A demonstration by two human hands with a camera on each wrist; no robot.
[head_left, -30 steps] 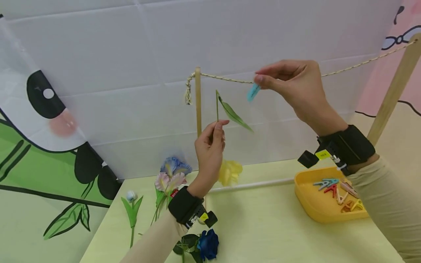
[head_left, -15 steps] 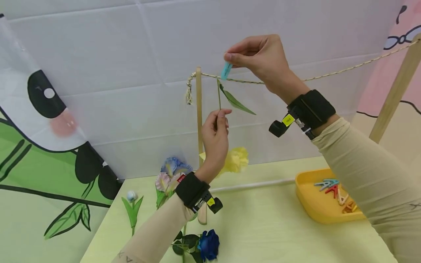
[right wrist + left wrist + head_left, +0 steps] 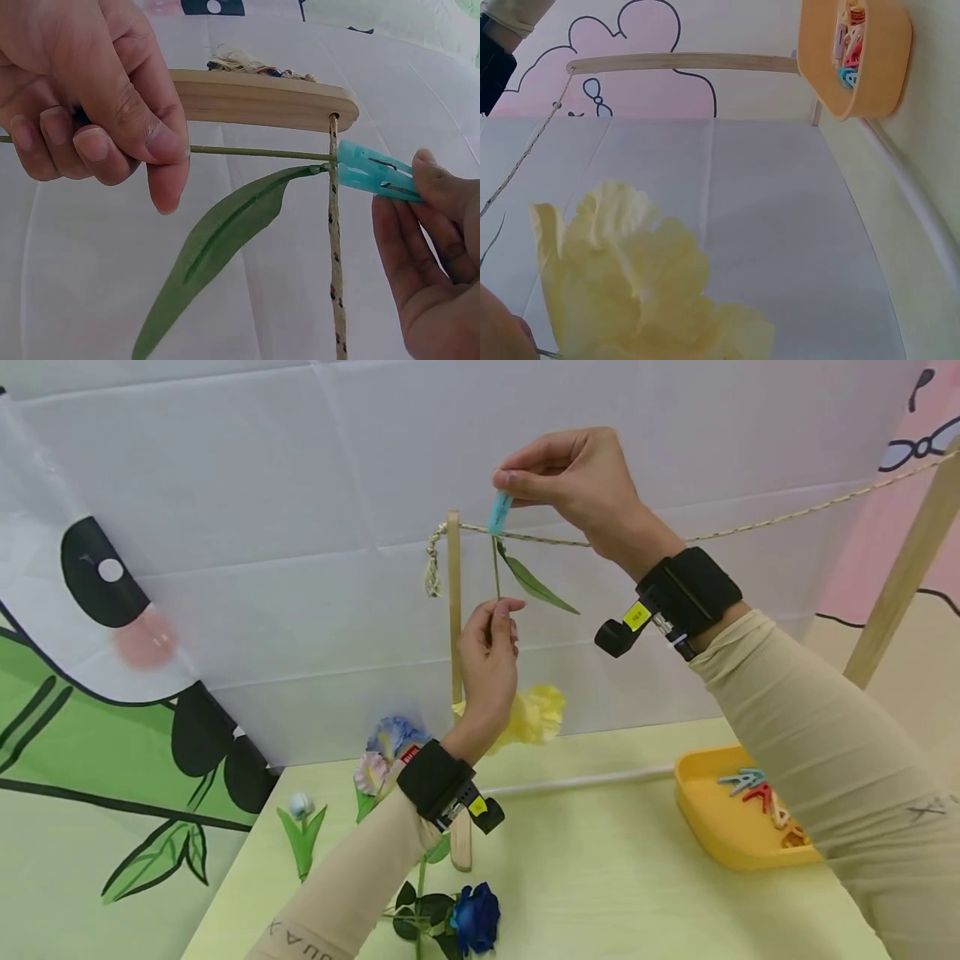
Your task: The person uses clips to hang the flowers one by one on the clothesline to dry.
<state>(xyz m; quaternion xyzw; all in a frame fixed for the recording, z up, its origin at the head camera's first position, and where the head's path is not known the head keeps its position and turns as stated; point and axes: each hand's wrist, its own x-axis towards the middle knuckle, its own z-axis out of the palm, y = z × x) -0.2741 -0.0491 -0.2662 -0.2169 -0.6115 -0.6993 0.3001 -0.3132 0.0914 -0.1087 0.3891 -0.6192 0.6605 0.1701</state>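
My left hand (image 3: 489,652) pinches the green stem (image 3: 255,152) of a yellow flower (image 3: 536,714) that hangs head down. The bloom fills the lower part of the left wrist view. A long leaf (image 3: 225,225) juts from near the stem's upper end, which meets the rope (image 3: 335,262). Between thumb and fingers, my right hand (image 3: 573,472) pinches a light-blue clothespin (image 3: 375,171) by its handle ends. Its mouth is at the rope and the stem's end, close to the left wooden post (image 3: 454,602). Whether it clamps both, I cannot tell.
A yellow tray (image 3: 712,827) with several coloured clothespins stands at the table's right. Blue and pink flowers, a white tulip (image 3: 300,807) and a dark blue rose (image 3: 476,918) lie at the left and front. The right post (image 3: 900,568) carries the rope's other end.
My right hand has moved left and up along the rope with the clothespin, to the stem's end. My left hand has raised the flower so that its stem reaches the rope.
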